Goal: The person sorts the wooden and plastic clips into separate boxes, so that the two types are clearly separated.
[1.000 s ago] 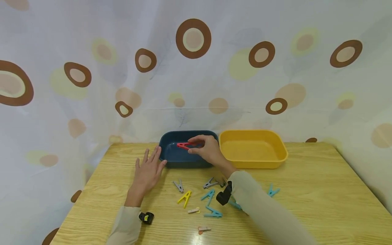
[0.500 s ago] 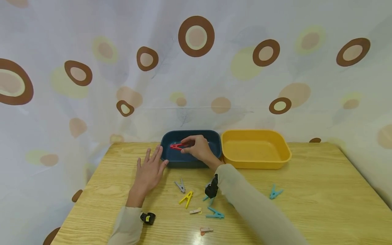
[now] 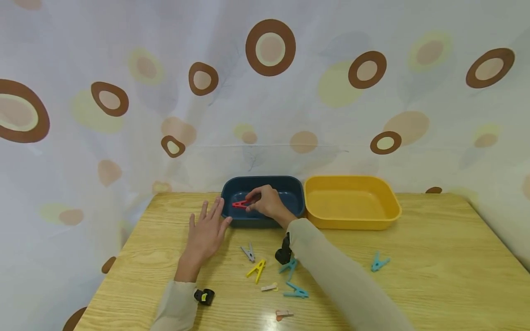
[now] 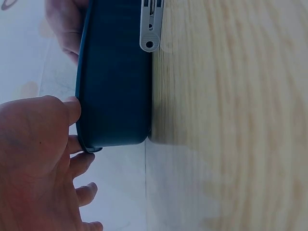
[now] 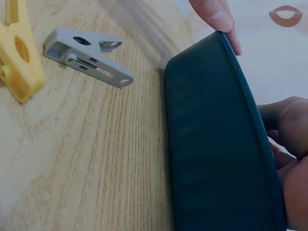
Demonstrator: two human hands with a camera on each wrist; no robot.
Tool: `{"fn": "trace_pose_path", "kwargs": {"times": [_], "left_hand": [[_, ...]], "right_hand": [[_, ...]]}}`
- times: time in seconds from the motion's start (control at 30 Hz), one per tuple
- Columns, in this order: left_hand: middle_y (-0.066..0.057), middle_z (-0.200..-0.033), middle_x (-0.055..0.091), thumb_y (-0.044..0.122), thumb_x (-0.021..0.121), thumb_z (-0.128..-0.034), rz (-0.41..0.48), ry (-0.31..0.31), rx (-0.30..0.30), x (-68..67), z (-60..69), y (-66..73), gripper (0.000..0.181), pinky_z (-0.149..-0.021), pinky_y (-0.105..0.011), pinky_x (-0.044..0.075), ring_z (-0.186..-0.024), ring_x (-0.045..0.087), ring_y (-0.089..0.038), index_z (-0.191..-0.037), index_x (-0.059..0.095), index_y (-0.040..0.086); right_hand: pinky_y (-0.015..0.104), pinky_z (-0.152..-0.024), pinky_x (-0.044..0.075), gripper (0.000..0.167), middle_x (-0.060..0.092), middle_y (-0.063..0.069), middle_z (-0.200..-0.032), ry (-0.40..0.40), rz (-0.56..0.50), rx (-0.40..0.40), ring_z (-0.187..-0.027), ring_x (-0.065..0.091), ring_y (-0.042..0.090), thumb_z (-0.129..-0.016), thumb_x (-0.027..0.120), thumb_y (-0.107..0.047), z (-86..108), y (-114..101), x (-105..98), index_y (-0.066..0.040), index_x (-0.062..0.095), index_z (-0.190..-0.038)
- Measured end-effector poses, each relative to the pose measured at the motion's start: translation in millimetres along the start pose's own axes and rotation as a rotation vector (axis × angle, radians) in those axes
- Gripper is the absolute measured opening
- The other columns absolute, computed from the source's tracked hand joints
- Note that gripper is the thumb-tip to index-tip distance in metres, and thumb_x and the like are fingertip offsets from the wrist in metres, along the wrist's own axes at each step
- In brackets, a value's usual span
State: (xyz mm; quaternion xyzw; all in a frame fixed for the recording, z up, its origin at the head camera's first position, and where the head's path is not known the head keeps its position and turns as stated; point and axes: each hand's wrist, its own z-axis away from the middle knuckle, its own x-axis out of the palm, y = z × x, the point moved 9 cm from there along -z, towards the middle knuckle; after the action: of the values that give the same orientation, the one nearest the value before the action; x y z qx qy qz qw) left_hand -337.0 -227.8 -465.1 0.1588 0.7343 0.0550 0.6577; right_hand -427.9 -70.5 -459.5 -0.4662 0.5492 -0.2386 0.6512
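Observation:
Over the left half of the dark blue bin (image 3: 256,223), my right hand (image 3: 267,203) pinches a red clothespin (image 3: 238,204) by one end, its other end pointing left. The bin wall (image 5: 216,134) hides the clothespin in the right wrist view, where only part of the hand (image 5: 288,130) shows. My left hand (image 3: 205,234) lies with fingers spread at the bin's left end. In the left wrist view, that hand's thumb and a finger touch the bin's rim (image 4: 80,86). A grey clothespin (image 3: 249,253) and a yellow one (image 3: 257,270) lie on the table in front.
A yellow bin (image 3: 352,223) stands against the blue bin's right side. Light blue clothespins (image 3: 296,291) lie nearer, with another blue clothespin (image 3: 378,262) farther right. Two small wooden pegs (image 3: 269,288) lie near the front. A patterned cloth (image 3: 265,115) hangs behind the table.
My right hand has moved left and lower within the blue bin, carrying the red clothespin. My left hand keeps its place at the bin's end. The head view has shifted slightly.

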Motion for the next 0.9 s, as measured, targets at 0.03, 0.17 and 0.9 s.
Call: {"fn": "trace_pose_path", "kwargs": {"times": [0.03, 0.17, 0.9], "left_hand": [[-0.007, -0.170, 0.019, 0.046, 0.037, -0.1113, 0.001, 0.004, 0.003, -0.1, 0.4, 1.2, 0.066, -0.115, -0.075, 0.012, -0.156, 0.009, -0.038, -0.165, 0.022, 0.010], [-0.008, -0.170, 0.019, 0.046, 0.037, -0.1113, 0.001, 0.000, 0.002, 1.9, 2.2, 4.2, 0.066, -0.115, -0.075, 0.012, -0.156, 0.008, -0.038, -0.165, 0.021, 0.009], [-0.007, -0.171, 0.018, 0.047, 0.034, -0.1115, -0.006, 0.015, 0.018, 5.5, -1.3, 0.0, 0.067, -0.115, -0.075, 0.012, -0.156, 0.008, -0.039, -0.165, 0.019, 0.010]], "right_hand": [[0.035, -0.078, 0.059, 0.019, 0.076, 0.005, -0.090, 0.001, 0.010, 0.002, -0.080, 0.071, 0.017, -0.083, 0.084, 0.001, -0.2, 0, 0, -0.004, 0.079, -0.101], [0.034, -0.078, 0.059, 0.020, 0.076, 0.004, -0.088, -0.001, 0.043, 0.011, -0.080, 0.071, 0.016, -0.082, 0.085, 0.001, -0.7, 2, 0, -0.005, 0.080, -0.100], [0.038, -0.080, 0.059, 0.027, 0.073, 0.016, -0.112, 0.016, 0.030, -0.102, -0.094, 0.071, 0.024, -0.090, 0.080, -0.007, 10.3, -10, -17, 0.001, 0.075, -0.115]]}}
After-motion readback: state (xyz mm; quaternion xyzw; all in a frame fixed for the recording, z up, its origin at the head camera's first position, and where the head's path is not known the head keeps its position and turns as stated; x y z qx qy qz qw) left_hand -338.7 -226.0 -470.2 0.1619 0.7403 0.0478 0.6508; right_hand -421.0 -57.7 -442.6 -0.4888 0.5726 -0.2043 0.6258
